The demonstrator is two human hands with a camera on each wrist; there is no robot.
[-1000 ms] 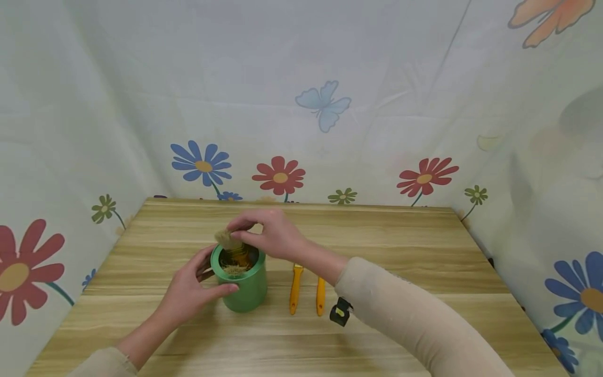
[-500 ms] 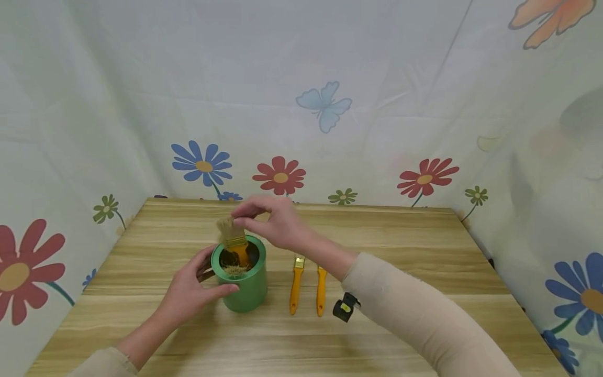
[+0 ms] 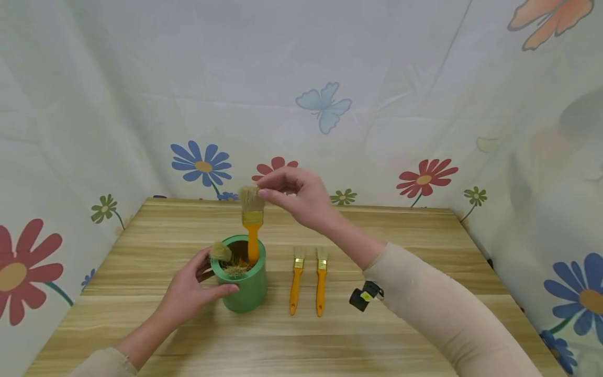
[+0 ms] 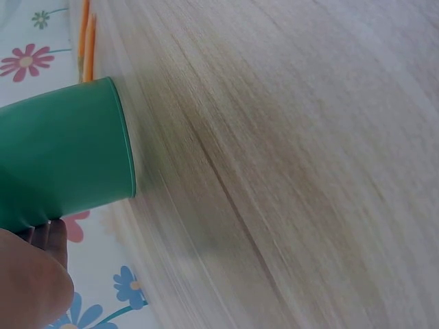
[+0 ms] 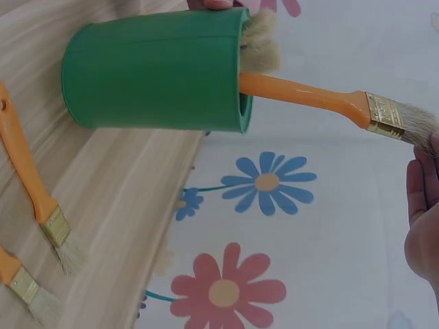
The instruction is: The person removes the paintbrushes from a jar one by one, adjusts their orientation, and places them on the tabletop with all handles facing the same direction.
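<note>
My right hand (image 3: pixel 307 201) pinches a flat paintbrush (image 3: pixel 253 235) by its pale bristles. That brush hangs bristles up over a green can (image 3: pixel 247 294), the lower end of its orange handle still inside. My left hand (image 3: pixel 188 287) grips the can's side, thumb in front and fingers behind; in the left wrist view its fingers lie against the green wall. Other bristle tufts (image 3: pixel 220 252) show at the can's mouth, their handles mostly hidden. The right wrist view shows the brush's orange handle (image 5: pixel 302 91) leaning on the rim, with fingertips at the bristles.
Two more orange-handled paintbrushes, a left one (image 3: pixel 296 285) and a right one (image 3: pixel 321 285), lie side by side on the wooden table (image 3: pixel 400 262), right of the can. A flowered cloth (image 3: pixel 377 131) hangs behind and at both sides. A small black camera (image 3: pixel 365 295) is on the right wrist.
My right hand has risen and moved right, drawing the paintbrush up until most of its handle is out of the can. My left hand and the can have stayed in place.
</note>
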